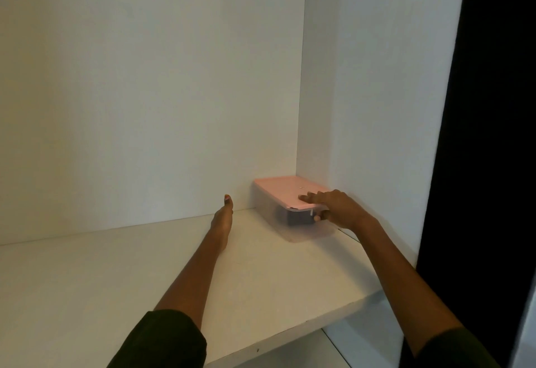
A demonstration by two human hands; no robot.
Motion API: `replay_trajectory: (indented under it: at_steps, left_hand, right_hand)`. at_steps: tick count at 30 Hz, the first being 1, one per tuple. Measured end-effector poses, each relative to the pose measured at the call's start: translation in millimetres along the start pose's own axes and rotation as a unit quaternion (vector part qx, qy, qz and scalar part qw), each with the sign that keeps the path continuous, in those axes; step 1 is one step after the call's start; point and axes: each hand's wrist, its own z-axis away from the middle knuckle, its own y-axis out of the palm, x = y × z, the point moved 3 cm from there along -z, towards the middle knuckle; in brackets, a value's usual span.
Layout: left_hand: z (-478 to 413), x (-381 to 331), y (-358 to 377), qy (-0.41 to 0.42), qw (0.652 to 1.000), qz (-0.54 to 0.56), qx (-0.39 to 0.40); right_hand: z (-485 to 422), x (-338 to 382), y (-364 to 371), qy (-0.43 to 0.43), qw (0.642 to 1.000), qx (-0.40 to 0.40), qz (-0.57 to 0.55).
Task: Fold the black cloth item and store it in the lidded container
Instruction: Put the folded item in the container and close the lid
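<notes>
The lidded container (293, 211) is sitting in the back right corner of the white shelf (116, 274), its pink lid (285, 190) closed and the black cloth item (298, 218) showing darkly through the clear wall. The right hand (336, 208) is resting its fingers on the lid with the thumb against the container's side, a loose grip. The left hand (223, 219) is hanging flat and open, holding nothing, just left of the container.
</notes>
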Motion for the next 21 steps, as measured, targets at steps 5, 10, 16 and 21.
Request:
replay_trajectory:
  at_steps: [5,10,16,21]
  left_hand:
    - [-0.5,1.2,1.2,-0.001,0.999,-0.035,0.01]
    - [9.0,-3.2,1.8,0.006,0.998,-0.06,0.01]
    - [30.4,-22.9,4.2,0.039,0.989,-0.138,-0.026]
    - [52.7,-32.7,6.7,0.113,0.964,-0.238,-0.034]
  right_hand:
    - [-0.6,-3.7,1.6,-0.01,0.999,-0.015,-0.039]
    - [-0.7,-4.8,6.1,-0.02,0.997,-0.029,-0.071]
    - [5.5,2.2,1.2,-0.014,0.999,-0.034,-0.022]
    - [0.0,3.0,-0.3,0.003,1.0,0.014,0.004]
